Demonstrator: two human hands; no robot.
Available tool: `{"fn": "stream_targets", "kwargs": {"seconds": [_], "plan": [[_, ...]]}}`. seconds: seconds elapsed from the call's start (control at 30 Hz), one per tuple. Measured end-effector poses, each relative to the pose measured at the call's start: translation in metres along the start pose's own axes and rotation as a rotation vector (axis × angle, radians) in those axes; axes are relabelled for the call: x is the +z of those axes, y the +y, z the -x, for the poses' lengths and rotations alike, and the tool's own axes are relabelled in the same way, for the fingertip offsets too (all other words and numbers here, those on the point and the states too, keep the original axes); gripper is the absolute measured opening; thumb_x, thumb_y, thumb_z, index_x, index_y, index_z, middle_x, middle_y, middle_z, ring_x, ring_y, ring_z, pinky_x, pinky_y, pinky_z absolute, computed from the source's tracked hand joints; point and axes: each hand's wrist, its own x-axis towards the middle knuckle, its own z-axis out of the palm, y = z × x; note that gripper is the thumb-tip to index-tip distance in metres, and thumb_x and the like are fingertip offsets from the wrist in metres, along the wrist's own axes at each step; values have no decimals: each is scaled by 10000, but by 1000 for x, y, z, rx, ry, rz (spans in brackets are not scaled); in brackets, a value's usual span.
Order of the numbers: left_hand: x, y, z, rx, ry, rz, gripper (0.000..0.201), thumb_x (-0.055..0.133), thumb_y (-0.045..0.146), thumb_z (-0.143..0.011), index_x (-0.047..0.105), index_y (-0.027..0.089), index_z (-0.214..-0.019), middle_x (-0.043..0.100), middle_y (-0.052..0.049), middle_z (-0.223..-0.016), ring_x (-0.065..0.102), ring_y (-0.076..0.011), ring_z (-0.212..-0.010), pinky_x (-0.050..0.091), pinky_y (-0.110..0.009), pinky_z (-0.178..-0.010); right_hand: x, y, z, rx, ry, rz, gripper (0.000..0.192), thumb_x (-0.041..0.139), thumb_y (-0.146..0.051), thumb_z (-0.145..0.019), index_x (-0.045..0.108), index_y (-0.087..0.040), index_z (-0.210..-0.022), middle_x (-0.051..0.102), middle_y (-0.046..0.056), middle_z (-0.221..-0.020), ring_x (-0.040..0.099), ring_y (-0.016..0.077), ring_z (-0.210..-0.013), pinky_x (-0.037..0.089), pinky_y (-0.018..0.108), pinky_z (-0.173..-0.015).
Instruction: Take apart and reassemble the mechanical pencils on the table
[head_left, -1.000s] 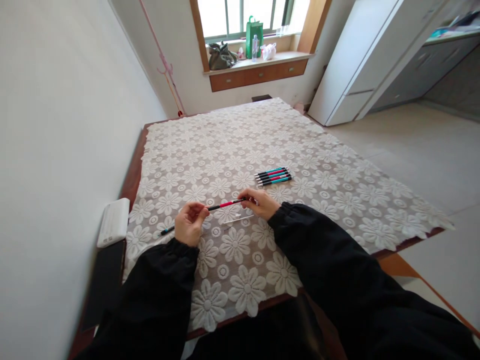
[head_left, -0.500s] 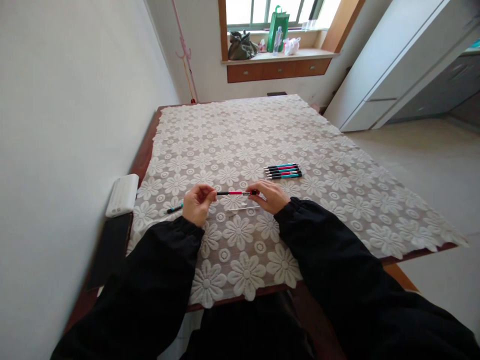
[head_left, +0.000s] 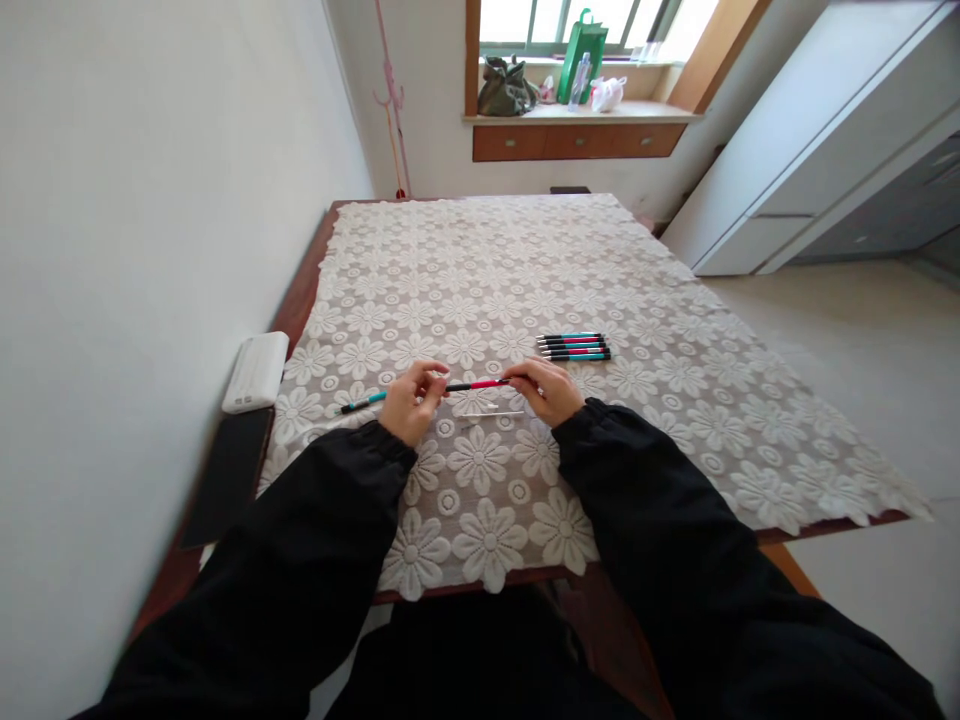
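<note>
My left hand [head_left: 411,401] and my right hand [head_left: 553,388] pinch the two ends of a pink and black pen [head_left: 478,385], held level just above the lace tablecloth [head_left: 495,270]. A thin clear refill [head_left: 491,414] lies on the cloth right under the pen. A teal and black pen [head_left: 363,403] lies on the cloth to the left of my left hand. Several more pens [head_left: 574,346] lie side by side in a neat row beyond my right hand.
A white box [head_left: 256,372] sits at the table's left edge by the wall, with a dark flat thing [head_left: 227,473] in front of it. Beyond the table a windowsill [head_left: 577,112] carries a bag, a bottle and a green bag. A white cabinet [head_left: 810,130] stands at the right.
The view has shifted, so the table sits more centred. The pink pen has gone from tilted to level between my hands. The teal pen shows fully to the left of my left hand.
</note>
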Motion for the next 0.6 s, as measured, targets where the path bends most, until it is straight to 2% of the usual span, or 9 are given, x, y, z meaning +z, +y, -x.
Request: {"fn": "stream_targets", "kwargs": {"seconds": [0.13, 0.23, 0.33, 0.5, 0.6], "plan": [[-1, 6, 1, 1, -39, -128, 230, 517, 335, -954, 621, 222, -1126, 587, 53, -585, 512, -125, -488, 391, -246, -522, 1, 2, -2, -61, 10, -42, 140, 567, -318, -970, 674, -228, -978, 670, 62, -892, 582, 196, -785, 487, 330, -713], [-1, 5, 1, -7, -54, -128, 251, 472, 367, -981, 621, 222, -1121, 528, 64, -536, 468, -126, -460, 353, -246, -498, 1, 6, -1, -48, -4, -14, 126, 569, -305, -968, 666, -234, -1008, 680, 60, -919, 590, 196, -798, 495, 337, -735], [0, 3, 1, 34, -58, -134, 267, 510, 407, -963, 647, 229, -1107, 564, 46, -583, 514, -130, -510, 378, -243, -520, 1, 10, -1, -12, 2, 43, 113, 595, -287, -954, 676, -236, -1014, 678, 50, -889, 603, 198, -803, 504, 346, -769], [0, 1, 2, 89, -63, -295, 184, 703, 395, -835, 703, 236, -928, 616, 28, -639, 520, -138, -536, 402, -259, -555, 0, 11, -1, -20, -44, 78, 128, 617, -269, -951, 695, -236, -1047, 706, 57, -928, 627, 207, -860, 515, 349, -808], [-3, 1, 1, 130, -58, -437, 178, 648, 400, -886, 725, 240, -892, 681, -14, -729, 574, -178, -642, 423, -291, -628, -1, 11, -2, -61, -71, 114, 99, 609, -255, -962, 692, -238, -1014, 724, 62, -946, 627, 223, -915, 510, 363, -845]]}}
